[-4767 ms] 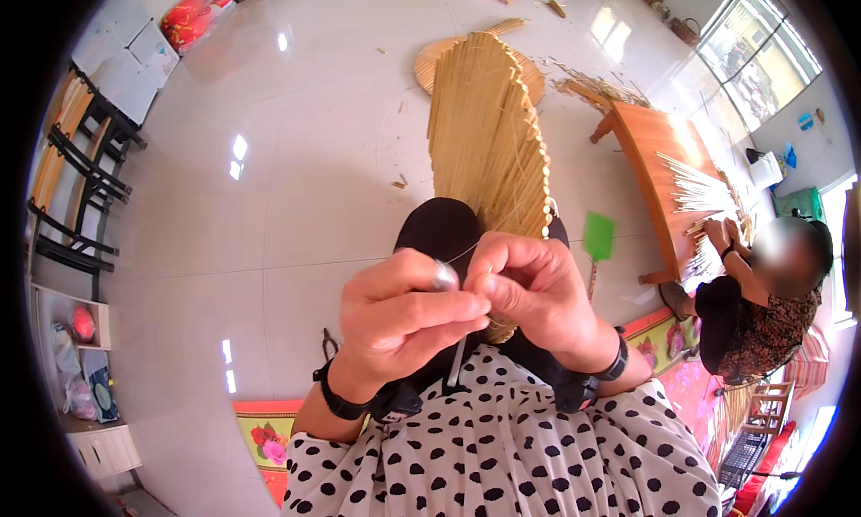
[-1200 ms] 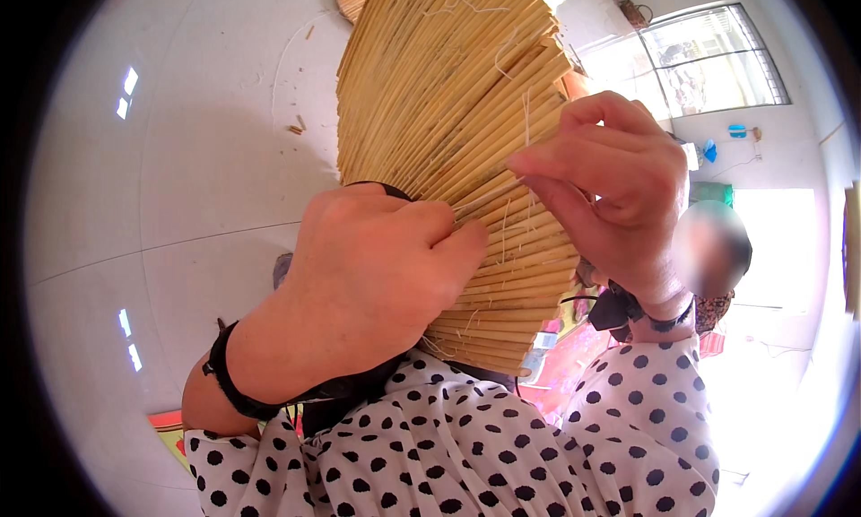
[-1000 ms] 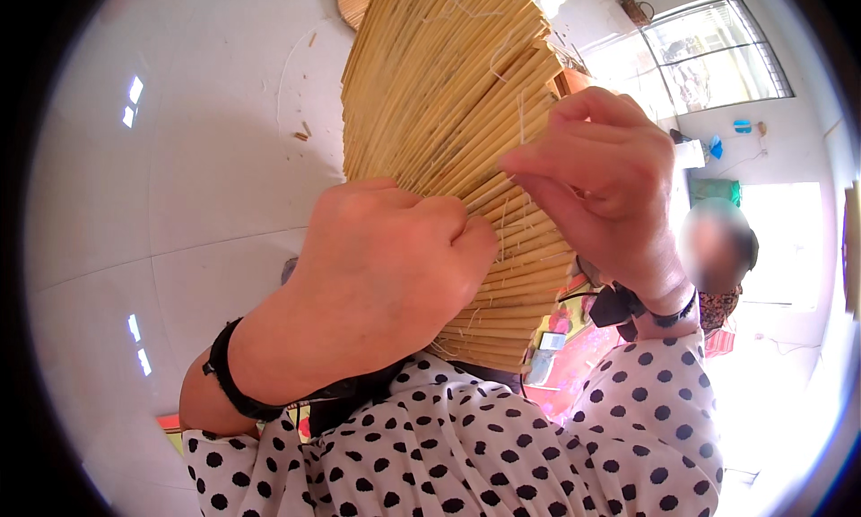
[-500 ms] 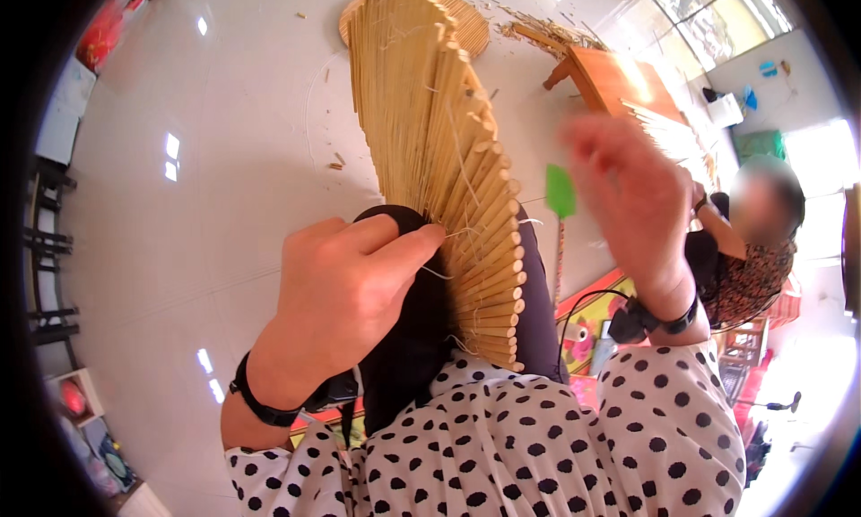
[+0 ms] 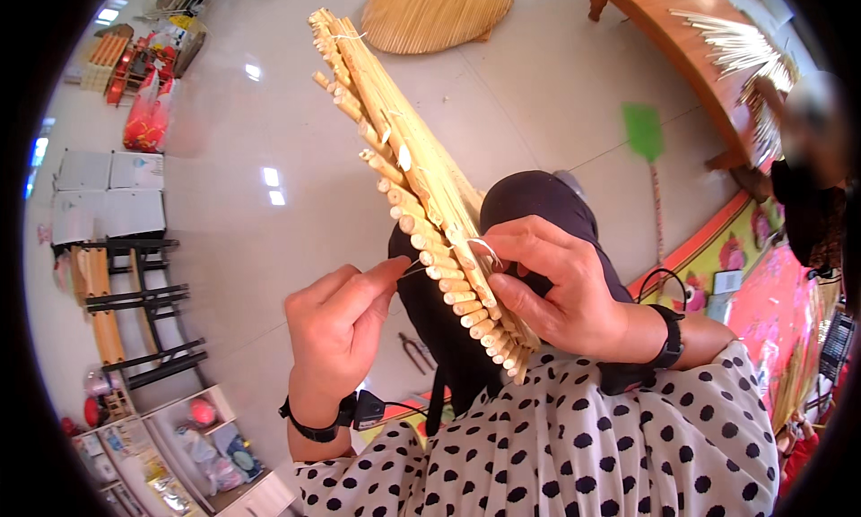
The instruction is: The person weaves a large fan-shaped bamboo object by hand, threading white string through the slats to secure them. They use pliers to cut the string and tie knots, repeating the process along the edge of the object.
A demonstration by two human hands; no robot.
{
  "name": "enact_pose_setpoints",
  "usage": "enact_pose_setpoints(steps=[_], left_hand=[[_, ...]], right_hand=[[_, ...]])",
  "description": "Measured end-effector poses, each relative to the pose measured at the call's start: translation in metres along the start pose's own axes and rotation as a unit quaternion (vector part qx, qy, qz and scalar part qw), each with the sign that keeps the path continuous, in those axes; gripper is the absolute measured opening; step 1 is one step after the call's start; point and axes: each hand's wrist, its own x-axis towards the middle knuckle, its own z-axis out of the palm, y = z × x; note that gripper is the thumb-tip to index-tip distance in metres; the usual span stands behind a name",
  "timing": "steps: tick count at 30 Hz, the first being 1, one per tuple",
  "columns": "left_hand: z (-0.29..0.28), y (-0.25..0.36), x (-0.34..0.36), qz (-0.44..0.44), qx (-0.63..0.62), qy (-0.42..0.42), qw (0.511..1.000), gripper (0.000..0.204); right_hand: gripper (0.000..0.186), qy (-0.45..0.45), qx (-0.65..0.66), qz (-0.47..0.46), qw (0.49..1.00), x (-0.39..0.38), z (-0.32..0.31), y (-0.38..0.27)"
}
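Observation:
A panel of pale straw-coloured stalks [image 5: 430, 181], stitched side by side with white thread, stands on edge over my lap. Its row of round cut ends slants from upper left down toward my waist. On the panel's left side, my left hand [image 5: 336, 333] is closed in a pinch on a thin dark needle, its tip close to the stalk ends. My right hand [image 5: 565, 288] grips the panel from the right, thumb and fingers beside a white thread loop [image 5: 485, 246]. The right hand's fingertips are partly hidden by the stalks.
An oval stalk mat [image 5: 439, 15] lies on the tiled floor ahead. A wooden table [image 5: 686, 42] with pale stalks stands far right, beside a co-worker [image 5: 812, 176]. A green fly swatter [image 5: 643, 131], pliers [image 5: 415, 351] and a black rack [image 5: 148, 293] are nearby.
The panel has tipped to the left and turned, its cut ends now facing left. My right hand has come down from the air onto it. My left hand has moved off its face.

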Motion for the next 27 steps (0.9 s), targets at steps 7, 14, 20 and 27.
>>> enact_pose_setpoints(steps=[7, 14, 20, 27], left_hand=[[-0.01, -0.006, -0.002, 0.01, 0.042, -0.036, 0.998, 0.021], [-0.021, -0.008, -0.027, -0.054, 0.07, -0.039, 0.995, 0.014], [-0.021, -0.004, -0.047, -0.124, 0.066, -0.012, 0.99, 0.021], [-0.014, 0.0, -0.057, -0.158, 0.068, 0.049, 0.984, 0.021]], right_hand=[[0.041, -0.024, 0.111, -0.033, 0.993, -0.008, 0.006, 0.021], [0.049, -0.092, 0.2, -0.105, 0.97, -0.008, 0.014, 0.038], [0.052, -0.14, 0.218, -0.119, 0.959, -0.007, 0.011, 0.045], [0.053, -0.148, 0.231, -0.126, 0.953, -0.006, 0.013, 0.046]])
